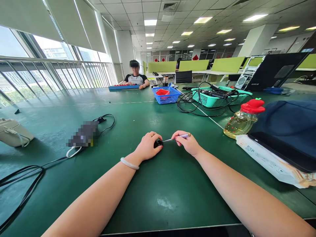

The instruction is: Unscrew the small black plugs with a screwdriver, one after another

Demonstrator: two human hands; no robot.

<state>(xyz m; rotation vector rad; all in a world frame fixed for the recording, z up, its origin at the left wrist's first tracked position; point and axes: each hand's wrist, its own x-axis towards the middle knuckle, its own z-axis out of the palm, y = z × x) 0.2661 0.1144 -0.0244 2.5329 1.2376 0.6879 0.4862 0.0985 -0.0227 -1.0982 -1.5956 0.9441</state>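
Observation:
My left hand (148,145) is curled on the green table (158,187), fingers wrapped round a small black part (158,143). My right hand (185,143) pinches a thin screwdriver (177,137) with a pale purple handle. Its metal tip points left and touches the black part. A white bangle (129,163) sits on my left wrist.
A bottle with a red cap (243,120), a wipes pack (269,161) under a dark phone (281,149) and a blue bag lie right. A blue basket (166,94) and a teal basket of cables (217,95) stand behind. A black strap (22,177) lies left. A person (135,78) sits far off.

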